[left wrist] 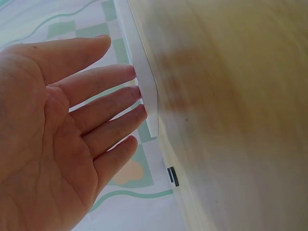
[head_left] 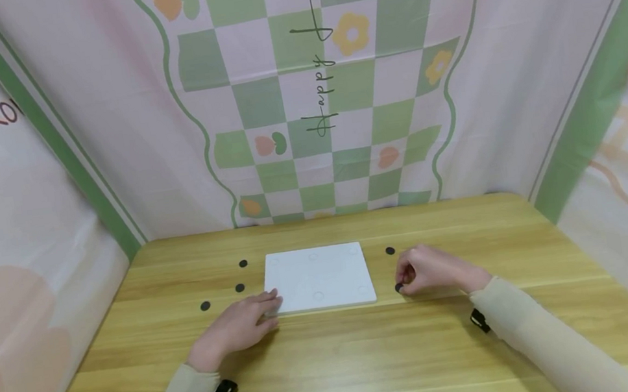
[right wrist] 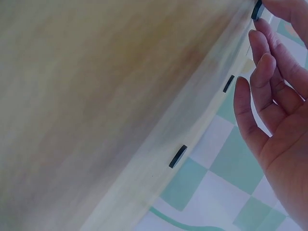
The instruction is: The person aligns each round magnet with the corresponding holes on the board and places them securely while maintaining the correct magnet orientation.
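Note:
A flat white board (head_left: pixel 318 274) with several faint round marks lies on the table. My left hand (head_left: pixel 242 326) rests its fingertips on the board's near left corner, fingers fairly straight. In the left wrist view, those fingertips (left wrist: pixel 140 91) meet the board's edge (left wrist: pixel 144 72). To the right of the board, my right hand (head_left: pixel 432 271) pinches a small black disc (head_left: pixel 399 287) between thumb and index finger. The right wrist view has this disc (right wrist: pixel 257 9) at the top, the other fingers loosely bent below it.
Another black disc (head_left: pixel 390 251) lies right of the board, just beyond the right hand. Left of the board are three more: a far disc (head_left: pixel 242 263), a middle disc (head_left: pixel 240 288) and an outer disc (head_left: pixel 205 306). A patterned curtain (head_left: pixel 324 90) hangs behind the wooden table (head_left: pixel 334 363).

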Demonstrator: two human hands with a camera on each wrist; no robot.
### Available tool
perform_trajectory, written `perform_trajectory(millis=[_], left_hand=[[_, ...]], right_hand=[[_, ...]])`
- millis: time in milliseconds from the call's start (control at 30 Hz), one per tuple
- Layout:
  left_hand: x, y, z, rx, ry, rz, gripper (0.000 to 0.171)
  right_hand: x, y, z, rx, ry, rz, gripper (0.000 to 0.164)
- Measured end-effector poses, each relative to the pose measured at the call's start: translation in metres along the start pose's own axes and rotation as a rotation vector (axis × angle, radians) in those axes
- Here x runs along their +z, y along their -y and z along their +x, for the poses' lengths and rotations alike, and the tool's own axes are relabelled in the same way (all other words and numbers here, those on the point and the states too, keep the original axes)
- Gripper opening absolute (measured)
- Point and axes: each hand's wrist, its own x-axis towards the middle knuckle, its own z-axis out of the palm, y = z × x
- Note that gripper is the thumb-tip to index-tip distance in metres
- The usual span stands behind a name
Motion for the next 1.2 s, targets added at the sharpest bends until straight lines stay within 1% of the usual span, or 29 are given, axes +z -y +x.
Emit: perform_trajectory(millis=[200, 533, 767, 967, 1200], left_hand=[[0.000, 0.000, 0.000, -0.004, -0.001, 0.002, 0.045], [0.000, 0.001, -0.001, 0.000, -0.007, 0.013, 0.046], [-0.001, 0.000, -0.001, 0.004, -0.006, 0.011, 0.045], [-0.001, 0.000, -0.001, 0.004, -0.008, 0.015, 0.045], [-0.001, -0.001, -0.001, -0.002, -0.007, 0.012, 0.045]], right_hand=[[0.000, 0.002, 0.002, -0.009, -0.017, 0.027, 0.011], [0.000, 0.007, 0.007, 0.027, -0.051, 0.089, 0.012], [0.000, 0.009, 0.009, 0.014, -0.076, 0.136, 0.012], [-0.002, 0.012, 0.009, 0.008, -0.098, 0.143, 0.013], [-0.002, 0.015, 0.011, 0.010, -0.101, 0.136, 0.012]])
